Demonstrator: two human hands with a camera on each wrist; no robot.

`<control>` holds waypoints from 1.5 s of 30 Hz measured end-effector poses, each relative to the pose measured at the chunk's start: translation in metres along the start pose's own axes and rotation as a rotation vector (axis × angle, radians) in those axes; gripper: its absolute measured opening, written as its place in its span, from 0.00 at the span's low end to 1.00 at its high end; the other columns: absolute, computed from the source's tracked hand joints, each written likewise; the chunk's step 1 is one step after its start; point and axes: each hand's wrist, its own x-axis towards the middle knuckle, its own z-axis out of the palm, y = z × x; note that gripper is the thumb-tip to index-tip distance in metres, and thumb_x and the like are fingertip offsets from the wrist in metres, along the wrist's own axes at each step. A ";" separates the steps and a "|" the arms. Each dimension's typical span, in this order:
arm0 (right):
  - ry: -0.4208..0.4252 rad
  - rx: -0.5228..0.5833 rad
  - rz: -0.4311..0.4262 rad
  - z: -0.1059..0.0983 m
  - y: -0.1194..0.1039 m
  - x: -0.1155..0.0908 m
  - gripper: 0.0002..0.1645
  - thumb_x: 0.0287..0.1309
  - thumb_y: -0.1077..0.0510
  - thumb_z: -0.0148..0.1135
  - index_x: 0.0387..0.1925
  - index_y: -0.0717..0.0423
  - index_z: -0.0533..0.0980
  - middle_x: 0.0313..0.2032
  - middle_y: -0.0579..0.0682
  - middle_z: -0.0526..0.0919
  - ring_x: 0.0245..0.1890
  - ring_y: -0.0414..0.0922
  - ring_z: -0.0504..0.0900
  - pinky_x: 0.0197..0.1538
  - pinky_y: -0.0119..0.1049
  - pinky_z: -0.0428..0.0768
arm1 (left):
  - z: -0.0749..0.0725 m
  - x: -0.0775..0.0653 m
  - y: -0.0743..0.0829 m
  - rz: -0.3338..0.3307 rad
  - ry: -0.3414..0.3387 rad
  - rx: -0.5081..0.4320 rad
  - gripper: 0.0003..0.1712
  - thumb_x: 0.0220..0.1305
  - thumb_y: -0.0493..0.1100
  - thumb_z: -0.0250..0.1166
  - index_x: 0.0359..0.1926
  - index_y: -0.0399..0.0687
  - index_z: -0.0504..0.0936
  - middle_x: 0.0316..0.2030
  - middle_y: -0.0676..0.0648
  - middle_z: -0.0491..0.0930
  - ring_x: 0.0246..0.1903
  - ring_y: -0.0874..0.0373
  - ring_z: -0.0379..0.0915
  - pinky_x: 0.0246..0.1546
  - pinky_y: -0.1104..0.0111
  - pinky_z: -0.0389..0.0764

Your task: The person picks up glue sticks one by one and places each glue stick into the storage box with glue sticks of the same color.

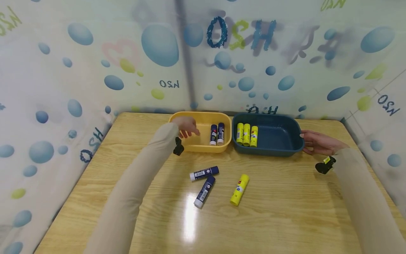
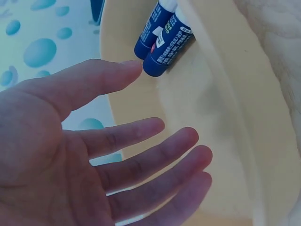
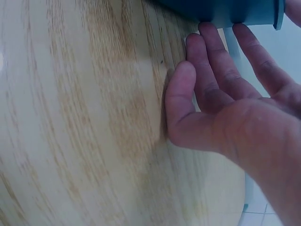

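Observation:
My left hand (image 1: 186, 126) hovers over the left part of a yellow bin (image 1: 203, 149), fingers spread and holding nothing. Two navy glue sticks (image 1: 220, 134) stand side by side at that bin's right end; in the left wrist view these navy glue sticks (image 2: 165, 47) lie beyond the thumb tip. At the right end of a dark blue bin (image 1: 269, 151), my right hand (image 1: 321, 143) holds the rim. In the right wrist view its fingers (image 3: 218, 61) touch the outer wall, with the thumb at the rim. Yellow glue sticks (image 1: 246, 134) sit in the blue bin's left end.
On the wooden table (image 1: 272, 211), in front of the bins, lie a navy glue stick (image 1: 204, 173), a second navy glue stick (image 1: 204, 191) and a yellow glue stick (image 1: 239, 189). A patterned wall covering (image 1: 203, 77) rises directly behind the bins.

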 end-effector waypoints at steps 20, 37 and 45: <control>-0.008 -0.108 0.019 0.001 -0.008 -0.001 0.12 0.74 0.54 0.46 0.55 0.41 0.62 0.44 0.44 0.75 0.43 0.42 0.75 0.47 0.43 0.76 | 0.006 -0.069 -0.001 0.217 0.107 0.377 0.24 0.64 0.49 0.65 0.54 0.39 0.74 0.46 0.42 0.75 0.31 0.53 0.69 0.30 0.64 0.72; -0.061 -0.006 -0.084 0.004 0.003 -0.001 0.22 0.74 0.60 0.42 0.65 0.43 0.54 0.49 0.44 0.74 0.47 0.44 0.79 0.51 0.52 0.78 | 0.017 -0.090 -0.014 0.267 0.104 0.409 0.23 0.64 0.49 0.65 0.53 0.38 0.75 0.52 0.40 0.76 0.47 0.48 0.71 0.50 0.56 0.73; -0.104 0.003 -0.122 0.004 0.004 -0.002 0.27 0.74 0.64 0.42 0.66 0.39 0.51 0.50 0.47 0.72 0.47 0.47 0.79 0.50 0.53 0.79 | 0.020 -0.091 -0.016 0.321 0.103 0.396 0.22 0.63 0.47 0.65 0.51 0.36 0.75 0.45 0.41 0.77 0.41 0.50 0.71 0.44 0.59 0.73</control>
